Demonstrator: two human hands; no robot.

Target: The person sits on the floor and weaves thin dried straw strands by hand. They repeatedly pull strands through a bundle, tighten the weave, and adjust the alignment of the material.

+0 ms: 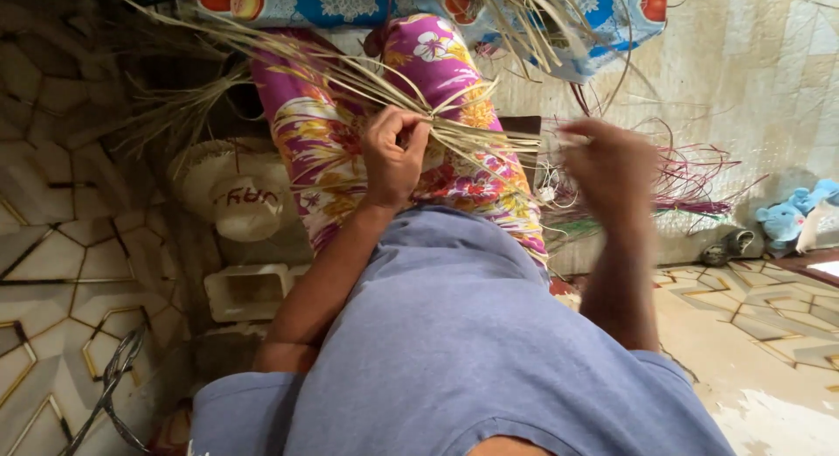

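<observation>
On floral-skirted lap (454, 181): left hand (395, 152) fisted tight round bundle of pale straw strips (411, 98), strips fanning up and away across lap. Right hand (609, 166) raised just right of lap, blurred; grip unclear, cannot tell if holding strand. Woven straw hat (232, 190) left of lap, on floor. Magenta strands (690, 190) right of lap. Blue soft toy (791, 216) farther right.

Hands: two, left (395, 155) at 12 o'clock, right (612, 168) at 2, blurred. Straw hat (232, 190): one. Plush toy (791, 216): one. Palm strips (367, 76): perhaps dozens.
</observation>
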